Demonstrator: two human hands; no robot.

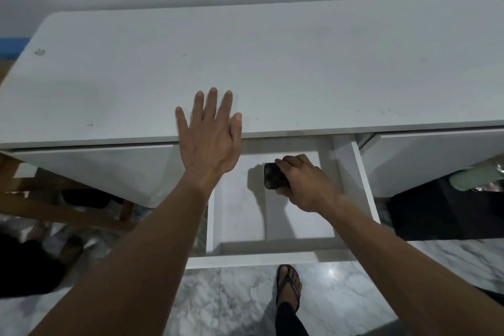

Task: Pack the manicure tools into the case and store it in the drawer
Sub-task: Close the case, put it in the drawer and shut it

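The white drawer (245, 215) of the desk is pulled out toward me. My right hand (305, 183) reaches into it from the right and grips a small dark case (272, 176), closed, held low over the drawer's floor near the back; whether the case touches the floor I cannot tell. My left hand (208, 133) lies flat with fingers spread over the front edge of the white desk top (272, 63), just left of the drawer. No loose manicure tools are in sight.
Closed white drawer fronts flank the drawer on the left (95, 169) and right (436, 161). A wooden chair frame (54, 199) stands at lower left. My sandalled foot (289, 286) rests on the marble floor below the drawer front. A pale green object (474, 177) sits at far right.
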